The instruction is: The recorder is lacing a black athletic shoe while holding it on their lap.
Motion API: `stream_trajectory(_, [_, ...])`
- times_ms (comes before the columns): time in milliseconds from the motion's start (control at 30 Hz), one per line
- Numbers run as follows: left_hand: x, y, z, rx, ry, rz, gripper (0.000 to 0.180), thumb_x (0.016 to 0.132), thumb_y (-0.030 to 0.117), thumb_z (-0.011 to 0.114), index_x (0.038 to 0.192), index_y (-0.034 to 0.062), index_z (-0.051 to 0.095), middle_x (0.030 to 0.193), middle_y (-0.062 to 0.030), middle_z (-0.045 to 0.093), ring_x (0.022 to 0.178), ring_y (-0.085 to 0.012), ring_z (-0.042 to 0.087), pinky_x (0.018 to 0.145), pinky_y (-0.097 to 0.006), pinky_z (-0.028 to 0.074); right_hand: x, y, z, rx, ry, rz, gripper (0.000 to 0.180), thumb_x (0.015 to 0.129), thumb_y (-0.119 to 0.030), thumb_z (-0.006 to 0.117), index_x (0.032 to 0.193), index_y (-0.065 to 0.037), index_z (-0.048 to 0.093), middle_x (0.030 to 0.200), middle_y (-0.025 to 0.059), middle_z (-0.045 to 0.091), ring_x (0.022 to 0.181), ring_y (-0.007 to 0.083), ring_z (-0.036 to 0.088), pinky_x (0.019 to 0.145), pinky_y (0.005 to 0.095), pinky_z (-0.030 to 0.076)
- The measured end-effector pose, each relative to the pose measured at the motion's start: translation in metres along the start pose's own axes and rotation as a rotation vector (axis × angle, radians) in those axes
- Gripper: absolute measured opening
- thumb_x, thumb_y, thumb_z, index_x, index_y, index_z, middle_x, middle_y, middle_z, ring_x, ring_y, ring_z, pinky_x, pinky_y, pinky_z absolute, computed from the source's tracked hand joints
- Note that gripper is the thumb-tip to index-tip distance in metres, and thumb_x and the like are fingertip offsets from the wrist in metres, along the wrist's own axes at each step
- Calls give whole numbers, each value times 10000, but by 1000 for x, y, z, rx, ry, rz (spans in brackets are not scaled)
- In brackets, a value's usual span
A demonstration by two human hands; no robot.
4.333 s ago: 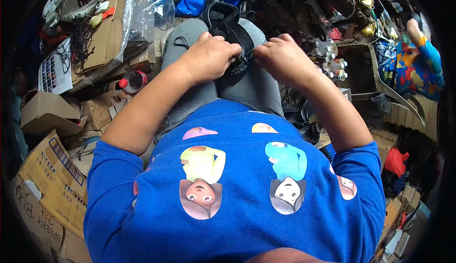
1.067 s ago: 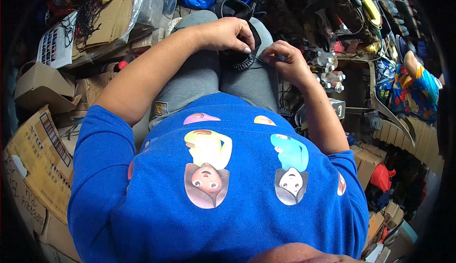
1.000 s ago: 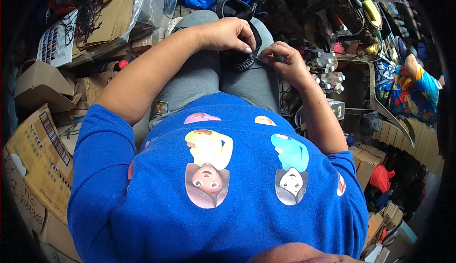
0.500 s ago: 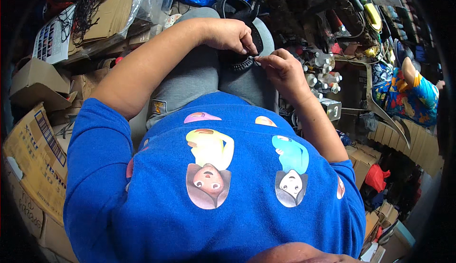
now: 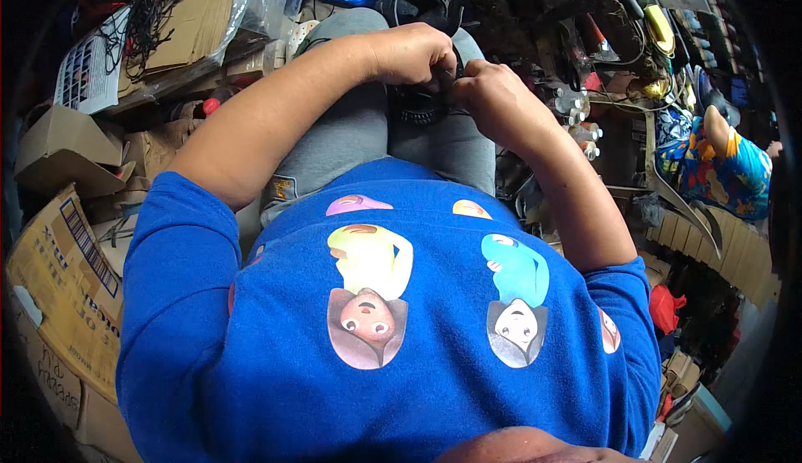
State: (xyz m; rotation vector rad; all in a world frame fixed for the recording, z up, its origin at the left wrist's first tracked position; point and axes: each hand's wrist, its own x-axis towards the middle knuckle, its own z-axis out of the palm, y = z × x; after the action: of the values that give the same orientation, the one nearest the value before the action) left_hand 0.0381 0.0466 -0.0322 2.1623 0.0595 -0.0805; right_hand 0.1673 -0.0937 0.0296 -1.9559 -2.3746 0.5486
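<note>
On my grey-trousered lap lies a black shoe-like piece (image 5: pixel 419 117) with a ridged, tread-like edge; most of it is covered by my hands. My left hand (image 5: pixel 420 55) is over its far side, fingers bent and pinched downward. Close beside it, my right hand (image 5: pixel 494 99) has its fingers curled in, knuckles up, and the fingertips almost meet those of the left. Whatever the fingers pinch is too small or hidden to make out. Just beyond my knees sits a black strapped item (image 5: pixel 420 5), perhaps a sandal.
Flattened cardboard (image 5: pixel 188 33) with tangled black cord is stacked at the far left, an open carton (image 5: pixel 71 150) nearer. Small clear bottles (image 5: pixel 576 116) stand right of my knees. A curved blade (image 5: pixel 689 212) and another person's colourful clothing (image 5: pixel 727 175) are further right.
My hands have drawn closer together, and my right hand has risen slightly and turned knuckles up. The small thing pinched between the fingers is now hidden.
</note>
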Motion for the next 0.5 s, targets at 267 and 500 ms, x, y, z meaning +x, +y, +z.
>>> stream_trajectory(267, [-7, 0, 5, -100, 133, 82, 181, 657, 7, 711, 826, 70, 698, 878, -66, 570, 841, -206, 597, 735, -295, 479, -6, 7, 18, 301, 140, 180, 119, 709, -118, 699, 825, -95, 703, 784, 136, 653, 730, 314, 637, 684, 366, 513])
stream_trajectory(500, [-60, 37, 29, 197, 569, -58, 328, 714, 106, 717, 1029, 72, 634, 1000, -122, 604, 914, -308, 599, 794, -374, 479, -38, 14, 14, 968, 69, 568, 269, 808, -271, 701, 840, -5, 671, 668, 3, 610, 596, 93, 542, 567, 264, 446])
